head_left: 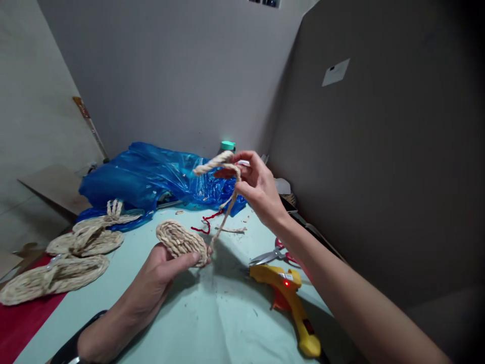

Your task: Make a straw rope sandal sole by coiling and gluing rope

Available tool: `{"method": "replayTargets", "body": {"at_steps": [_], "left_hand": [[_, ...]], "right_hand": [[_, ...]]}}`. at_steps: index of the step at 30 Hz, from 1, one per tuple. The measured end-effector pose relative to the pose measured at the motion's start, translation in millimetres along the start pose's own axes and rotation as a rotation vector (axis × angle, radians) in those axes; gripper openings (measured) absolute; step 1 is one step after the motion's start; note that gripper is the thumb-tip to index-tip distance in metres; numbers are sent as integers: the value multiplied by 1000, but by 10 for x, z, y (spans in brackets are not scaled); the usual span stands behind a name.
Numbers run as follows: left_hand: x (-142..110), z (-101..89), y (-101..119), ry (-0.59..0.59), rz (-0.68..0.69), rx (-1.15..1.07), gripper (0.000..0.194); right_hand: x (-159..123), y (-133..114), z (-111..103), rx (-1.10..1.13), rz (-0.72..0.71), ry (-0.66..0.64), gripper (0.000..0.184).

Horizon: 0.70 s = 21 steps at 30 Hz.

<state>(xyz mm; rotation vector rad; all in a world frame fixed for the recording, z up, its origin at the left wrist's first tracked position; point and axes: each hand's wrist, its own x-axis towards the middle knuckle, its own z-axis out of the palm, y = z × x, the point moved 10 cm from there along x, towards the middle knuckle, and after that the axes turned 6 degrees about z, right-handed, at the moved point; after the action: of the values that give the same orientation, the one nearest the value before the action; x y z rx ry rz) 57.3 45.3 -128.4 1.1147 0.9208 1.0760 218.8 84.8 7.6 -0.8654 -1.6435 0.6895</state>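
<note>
My left hand (pixel 159 275) grips a small oval sole of coiled straw rope (pixel 180 240), its thumb pressed on the near end. From that end a loose length of rope (pixel 224 225) runs up to my right hand (pixel 255 184). My right hand pinches this rope between thumb and fingers, and the rope's tail loops over to the left in the air. Below my right forearm lies a yellow hot glue gun (pixel 293 298) with a red light lit. Behind it rest scissors (pixel 267 257) with red handles, partly hidden by the forearm.
Several woven rope slippers (pixel 56 275) lie at the left, partly on red cloth (pixel 28 331). A crumpled blue plastic bag (pixel 151 169) spans the table's back, with a green-capped bottle (pixel 227 145) behind. Red yarn (pixel 206 222) lies mid-table. Grey panels (pixel 182 65) enclose the back and right.
</note>
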Motion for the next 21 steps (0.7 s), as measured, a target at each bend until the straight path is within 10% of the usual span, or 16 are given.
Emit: {"method": "replayTargets", "body": {"at_steps": [6, 15, 21], "left_hand": [[-15, 30, -251, -42, -186, 26, 34], [-75, 82, -301, -49, -259, -46, 28], [-113, 147, -294, -38, -277, -33, 29]], "right_hand": [[-351, 877, -527, -327, 248, 56, 26], [-1729, 284, -983, -737, 431, 196, 26], [-2302, 315, -574, -993, 498, 47, 32]]}}
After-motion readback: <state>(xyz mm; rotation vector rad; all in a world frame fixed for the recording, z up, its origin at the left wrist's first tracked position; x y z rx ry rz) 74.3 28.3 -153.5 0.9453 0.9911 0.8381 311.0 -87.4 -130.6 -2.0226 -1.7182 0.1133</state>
